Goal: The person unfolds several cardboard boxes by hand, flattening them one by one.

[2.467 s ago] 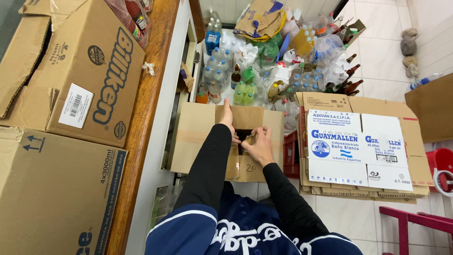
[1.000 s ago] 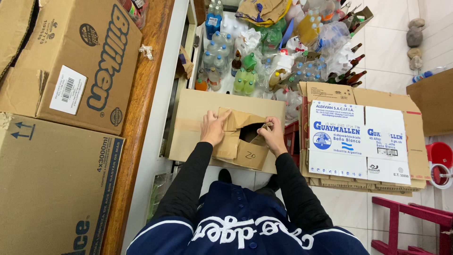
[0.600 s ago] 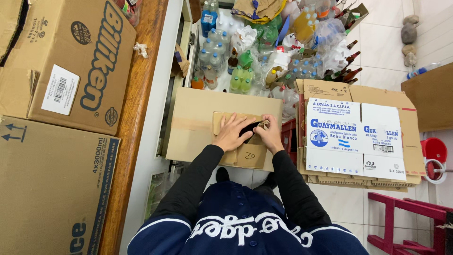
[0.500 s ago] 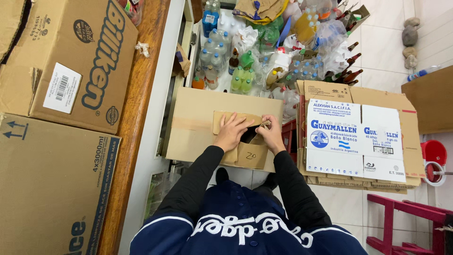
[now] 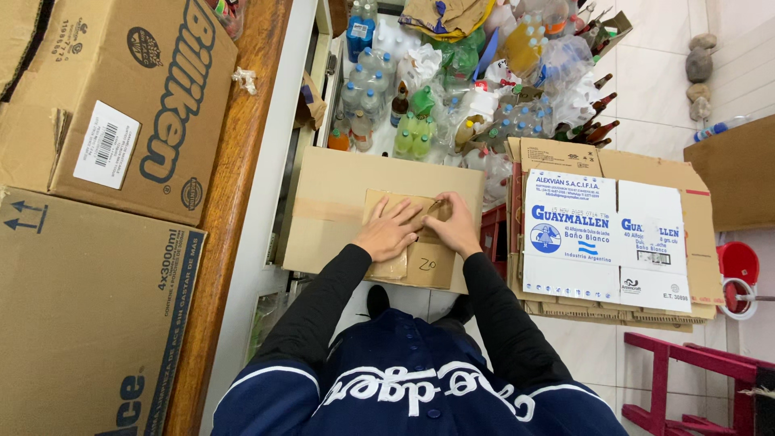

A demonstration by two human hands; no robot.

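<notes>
Stacking up at the far left, big cartons [image 5: 97, 137] sit on a wooden counter [image 5: 230, 202], apart from the work. Next comes the box [image 5: 339, 214] both hands are on: it stands on the floor in front of the person, its top flaps already folded down flat, with a strip of tape [image 5: 323, 211] running in from its left edge. The left hand [image 5: 390, 234] lies flat and spread, palm down, on the small flap in the middle; it presses and grasps nothing. Just beside it the right hand [image 5: 454, 226] has its grip curled, fingertips pinched at the flap's upper edge; I cannot tell whether it holds anything there. Judging by this, closing is nearly done, and the centre seam is not yet sealed. Behind stand bottles [image 5: 420, 121]; to the right, flattened printed cartons [image 5: 605, 234].
</notes>
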